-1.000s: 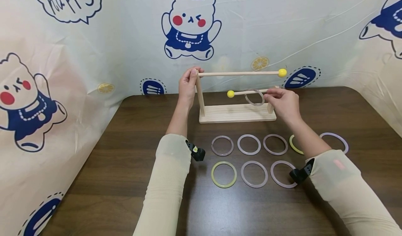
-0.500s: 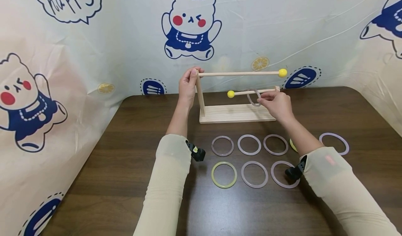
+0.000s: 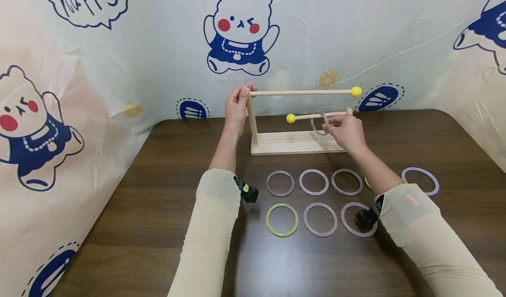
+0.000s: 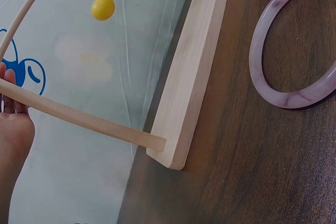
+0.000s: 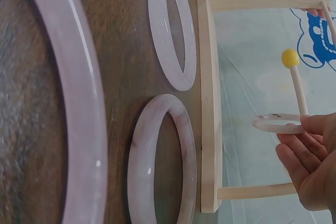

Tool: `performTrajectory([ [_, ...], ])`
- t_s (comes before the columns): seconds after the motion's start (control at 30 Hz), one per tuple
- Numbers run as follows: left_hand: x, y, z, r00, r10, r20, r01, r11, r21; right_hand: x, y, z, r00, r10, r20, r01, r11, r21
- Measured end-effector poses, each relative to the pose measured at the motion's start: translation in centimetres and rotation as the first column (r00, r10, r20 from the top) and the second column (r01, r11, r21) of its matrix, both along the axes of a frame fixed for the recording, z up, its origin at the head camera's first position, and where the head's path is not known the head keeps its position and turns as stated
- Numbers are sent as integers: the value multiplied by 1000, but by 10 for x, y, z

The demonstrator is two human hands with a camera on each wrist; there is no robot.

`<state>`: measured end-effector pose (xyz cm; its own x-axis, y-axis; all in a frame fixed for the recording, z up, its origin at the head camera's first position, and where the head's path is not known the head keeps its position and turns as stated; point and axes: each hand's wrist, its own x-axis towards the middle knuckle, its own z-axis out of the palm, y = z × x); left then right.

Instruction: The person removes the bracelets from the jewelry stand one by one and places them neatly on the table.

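Observation:
A wooden display stand (image 3: 292,145) has two rods tipped with yellow balls. My left hand (image 3: 236,110) grips the top of its taller left post (image 4: 84,116), where the upper rod (image 3: 304,92) begins. Between thumb and fingers, my right hand (image 3: 348,132) pinches a pale marbled bangle (image 5: 262,125) at its right side. The bangle hangs around the lower rod (image 3: 303,117), between the yellow ball (image 3: 290,118) and the short right post. Part of that post is hidden behind the right hand in the head view.
Several bangles lie in two rows before the stand, among them a yellow-green bangle (image 3: 269,224) and a lilac bangle (image 3: 436,187). The right forearm covers most of another yellow-green one. A printed cloth (image 3: 166,46) hangs behind the dark wooden table (image 3: 158,226).
My right hand has shifted left along the lower rod, and the bangle has turned to look narrower. The left hand keeps its hold on the post.

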<state>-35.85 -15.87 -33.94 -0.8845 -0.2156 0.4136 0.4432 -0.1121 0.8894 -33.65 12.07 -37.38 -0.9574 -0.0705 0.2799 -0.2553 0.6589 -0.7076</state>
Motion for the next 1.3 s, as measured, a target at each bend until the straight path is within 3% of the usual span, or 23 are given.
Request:
performTrajectory([
  [0.37,1,2,2,1000,0,2,0,1000,19,3,-6,0,999,-38,-34,37,999,-27],
  [1.3,1,1,1,1000,9,16,-9,1000,0,8,-25,-5,993,2,-116,-3,1000,-11],
])
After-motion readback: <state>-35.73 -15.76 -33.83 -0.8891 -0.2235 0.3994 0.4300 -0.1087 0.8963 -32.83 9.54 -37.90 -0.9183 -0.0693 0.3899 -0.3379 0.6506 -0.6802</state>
